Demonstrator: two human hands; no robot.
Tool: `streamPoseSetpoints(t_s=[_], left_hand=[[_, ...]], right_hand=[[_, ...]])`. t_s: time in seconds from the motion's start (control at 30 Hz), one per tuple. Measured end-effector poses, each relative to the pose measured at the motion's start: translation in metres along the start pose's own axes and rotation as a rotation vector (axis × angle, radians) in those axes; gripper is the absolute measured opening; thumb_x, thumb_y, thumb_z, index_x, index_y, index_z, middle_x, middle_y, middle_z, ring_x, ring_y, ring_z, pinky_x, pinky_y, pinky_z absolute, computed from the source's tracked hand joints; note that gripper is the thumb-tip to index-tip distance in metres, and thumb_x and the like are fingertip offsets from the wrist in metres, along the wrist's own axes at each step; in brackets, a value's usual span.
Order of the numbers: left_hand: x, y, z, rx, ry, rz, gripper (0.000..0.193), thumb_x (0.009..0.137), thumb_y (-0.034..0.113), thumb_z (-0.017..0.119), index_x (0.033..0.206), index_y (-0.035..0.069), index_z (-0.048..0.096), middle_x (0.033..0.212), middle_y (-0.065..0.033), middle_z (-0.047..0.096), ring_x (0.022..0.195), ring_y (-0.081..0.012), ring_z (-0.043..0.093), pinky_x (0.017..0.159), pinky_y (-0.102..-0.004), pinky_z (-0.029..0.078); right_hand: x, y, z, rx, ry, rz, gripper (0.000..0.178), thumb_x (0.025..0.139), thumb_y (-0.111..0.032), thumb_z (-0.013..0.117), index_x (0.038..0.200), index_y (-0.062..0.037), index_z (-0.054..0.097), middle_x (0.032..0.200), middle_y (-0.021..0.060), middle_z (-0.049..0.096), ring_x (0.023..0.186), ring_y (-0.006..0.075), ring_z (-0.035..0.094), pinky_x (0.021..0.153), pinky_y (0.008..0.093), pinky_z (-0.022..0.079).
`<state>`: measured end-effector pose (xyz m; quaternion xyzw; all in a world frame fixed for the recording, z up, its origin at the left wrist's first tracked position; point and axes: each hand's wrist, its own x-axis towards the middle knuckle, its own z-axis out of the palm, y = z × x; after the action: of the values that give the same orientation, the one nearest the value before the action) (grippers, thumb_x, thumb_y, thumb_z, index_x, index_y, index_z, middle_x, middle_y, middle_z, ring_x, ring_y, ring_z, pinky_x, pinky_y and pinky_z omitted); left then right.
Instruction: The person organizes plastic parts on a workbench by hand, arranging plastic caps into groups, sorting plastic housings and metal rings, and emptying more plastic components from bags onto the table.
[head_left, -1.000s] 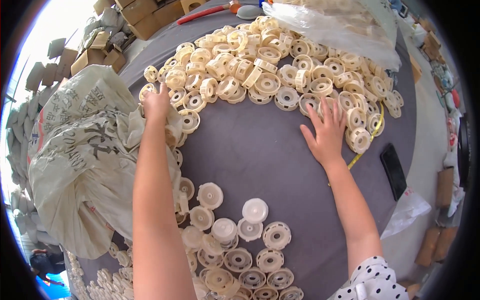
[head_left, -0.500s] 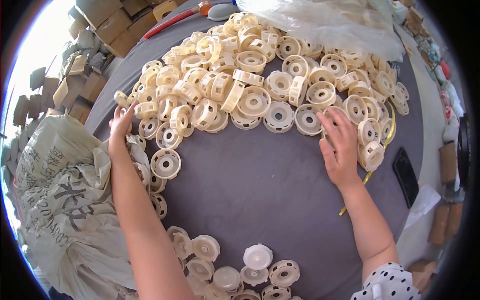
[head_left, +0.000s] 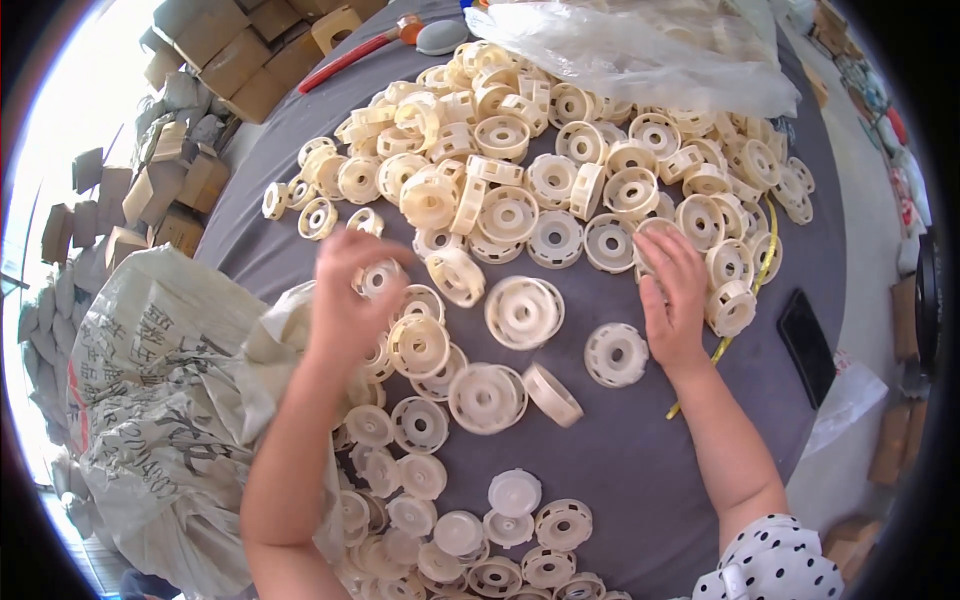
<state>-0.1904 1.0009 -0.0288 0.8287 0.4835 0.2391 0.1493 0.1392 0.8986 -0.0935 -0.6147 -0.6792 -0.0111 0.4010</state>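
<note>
A heap of cream plastic wheel-like parts (head_left: 505, 213) with round centre holes spreads over a grey cloth. My left hand (head_left: 355, 290), smeared by motion, is at the heap's left edge above several of these parts; its fingers are curved, and whether they hold one is unclear. My right hand (head_left: 672, 290) rests at the heap's right side, fingers stretched out against the parts. One pale part (head_left: 616, 355) lies flat just left of its wrist. Loose parts, among them one standing on edge (head_left: 552, 394), lie between my hands. More white discs (head_left: 515, 492) lie nearer me.
A whitish woven sack (head_left: 180, 380) slumps at the left. Clear plastic sheeting (head_left: 640, 60) covers the far edge. A red-handled tool (head_left: 350, 58) and a grey oval object (head_left: 442, 38) lie far left. A yellow strip (head_left: 765, 255) and a black phone (head_left: 806, 345) are at right.
My left hand has swung from the heap's far left edge toward me and right. Several parts have slid onto the middle of the cloth. My right hand has barely moved.
</note>
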Motion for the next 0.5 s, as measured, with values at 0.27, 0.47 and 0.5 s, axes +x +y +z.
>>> streamPoseSetpoints(t_s=[0.27, 0.47, 0.5], left_hand=[[0.139, -0.101, 0.014, -0.013, 0.592, -0.553, 0.095, 0.066, 0.053, 0.076, 0.144, 0.021, 0.032, 0.147, -0.0259, 0.019, 0.137, -0.0354, 0.022, 0.108, -0.0429, 0.026], [0.131, -0.115, 0.030, -0.566, 0.071, -0.485, 0.077, 0.070, 0.040, 0.077, 0.132, 0.005, 0.048, 0.133, -0.0173, 0.045, 0.116, -0.0241, 0.052, 0.094, -0.0322, 0.043], [0.128, -0.109, 0.030, -0.534, -0.056, -0.521, 0.071, 0.071, 0.038, 0.076, 0.128, 0.002, 0.052, 0.130, -0.0142, 0.048, 0.114, -0.0223, 0.053, 0.092, -0.0312, 0.045]], right_hand=[[0.007, -0.010, 0.004, 0.005, -0.063, 0.005, 0.043, 0.085, -0.030, 0.054, 0.123, -0.0096, 0.057, 0.125, 0.0138, 0.051, 0.125, 0.0361, 0.038, 0.103, 0.0469, 0.024], [0.006, -0.013, 0.006, -0.015, -0.076, 0.016, 0.049, 0.084, -0.037, 0.056, 0.124, -0.0101, 0.056, 0.126, 0.0144, 0.051, 0.123, 0.0347, 0.038, 0.101, 0.0467, 0.022], [0.006, -0.012, 0.008, -0.001, -0.073, 0.014, 0.049, 0.084, -0.037, 0.056, 0.124, -0.0101, 0.056, 0.126, 0.0144, 0.051, 0.123, 0.0347, 0.038, 0.101, 0.0467, 0.022]])
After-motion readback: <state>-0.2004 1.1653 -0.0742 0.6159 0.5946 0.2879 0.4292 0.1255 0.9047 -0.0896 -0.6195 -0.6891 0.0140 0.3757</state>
